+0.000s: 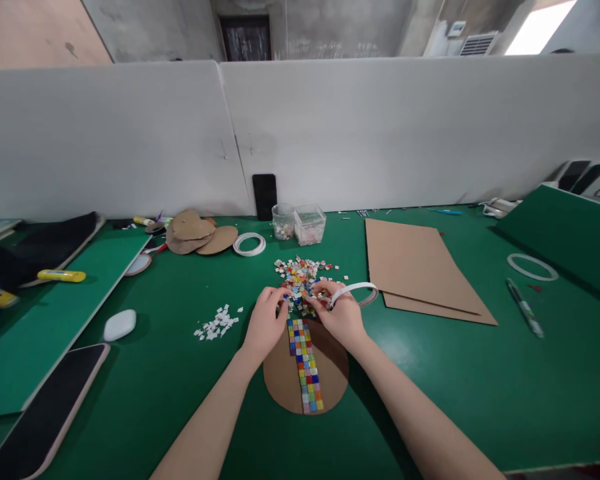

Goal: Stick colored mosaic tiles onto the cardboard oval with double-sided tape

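Head view. Left hand (pixel 267 321): fingers drawn in narrow at the near left edge of the loose coloured tiles (pixel 300 272); whether a tile is pinched, cannot tell. Right hand (pixel 344 321): fingers curled at the pile's right side, grip likewise unclear; a white ring (pixel 369 285) sits against the back of its fingers, apparently looped over them.

Tile strip (pixel 307 367): lies flat on the round cardboard (pixel 330 380), just nearer the wearer than both hands' fingertips and between the two forearms. Long axis runs away from the wearer, its near end slanting slightly right. Far end is just beside the left hand, which I judge the nearer of the two; the right hand is a little farther off. The loose pile lies just beyond that far end.

Surroundings: white pieces (pixel 217 325) to the left of the left hand; cardboard sheets (pixel 415 263) to the right, beyond the ring; two clear containers (pixel 283 223) (pixel 309 225) behind the pile, all on the green tabletop (pixel 430 387).
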Available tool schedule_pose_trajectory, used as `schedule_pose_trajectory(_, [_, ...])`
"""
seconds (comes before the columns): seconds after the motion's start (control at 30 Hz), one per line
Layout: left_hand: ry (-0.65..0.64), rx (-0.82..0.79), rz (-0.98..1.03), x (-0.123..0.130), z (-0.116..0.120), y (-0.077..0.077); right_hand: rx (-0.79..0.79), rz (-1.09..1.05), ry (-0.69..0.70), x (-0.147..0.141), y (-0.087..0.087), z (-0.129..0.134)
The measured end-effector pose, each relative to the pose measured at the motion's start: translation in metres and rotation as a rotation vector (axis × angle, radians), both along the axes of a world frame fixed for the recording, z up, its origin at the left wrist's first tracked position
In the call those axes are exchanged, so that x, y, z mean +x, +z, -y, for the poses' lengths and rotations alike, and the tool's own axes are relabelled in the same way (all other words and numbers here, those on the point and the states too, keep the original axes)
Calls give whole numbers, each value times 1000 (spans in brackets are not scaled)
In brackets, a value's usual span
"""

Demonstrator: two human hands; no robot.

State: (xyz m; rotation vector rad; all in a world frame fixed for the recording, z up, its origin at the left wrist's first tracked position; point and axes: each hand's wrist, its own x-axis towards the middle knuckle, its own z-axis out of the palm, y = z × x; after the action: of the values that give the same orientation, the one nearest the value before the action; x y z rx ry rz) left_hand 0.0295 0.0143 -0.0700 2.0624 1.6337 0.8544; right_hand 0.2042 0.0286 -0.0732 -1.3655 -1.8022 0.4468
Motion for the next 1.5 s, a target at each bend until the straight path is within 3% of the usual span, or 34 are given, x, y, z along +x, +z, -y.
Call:
schedule_pose_trajectory(0.1, [54,22,-22,-2,0,-2,10,138,30,-1,-3,2])
schedule_pose_trajectory(0.27, [75,60,-40,-2,1,-5,-32,197,31,-5,-4,5])
schedule_pose_trajectory(0.83, [78,99,-17,-5,-1,-5,-150,46,39,-8,-7,3])
schedule_pose_trajectory(1.07, [80,105,-20,-6,-3,-7,-18,105,63,-5,-10,1])
schedule_pose_trajectory(1.5, [42,124,-30,-2,-1,-8,27,279,174,-14,-4,8])
